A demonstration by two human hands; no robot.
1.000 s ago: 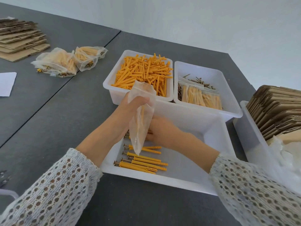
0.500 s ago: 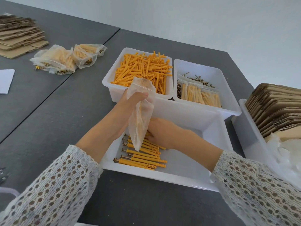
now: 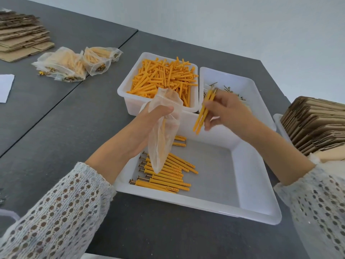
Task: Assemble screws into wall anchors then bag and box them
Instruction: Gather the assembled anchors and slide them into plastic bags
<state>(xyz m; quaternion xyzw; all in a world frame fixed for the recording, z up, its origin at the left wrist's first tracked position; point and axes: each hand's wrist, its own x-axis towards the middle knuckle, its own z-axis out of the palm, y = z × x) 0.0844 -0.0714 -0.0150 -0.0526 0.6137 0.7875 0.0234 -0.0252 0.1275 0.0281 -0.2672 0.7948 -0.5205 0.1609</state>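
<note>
Right hand motion-blurred, hiding much of screw bin; cardboard cut off at right edge.

orange anchors, white tray

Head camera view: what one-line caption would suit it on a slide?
Left hand holds a clear bag open while the right hand brings assembled anchors toward it.

front tray: right half bare | left: assembled anchors
</note>
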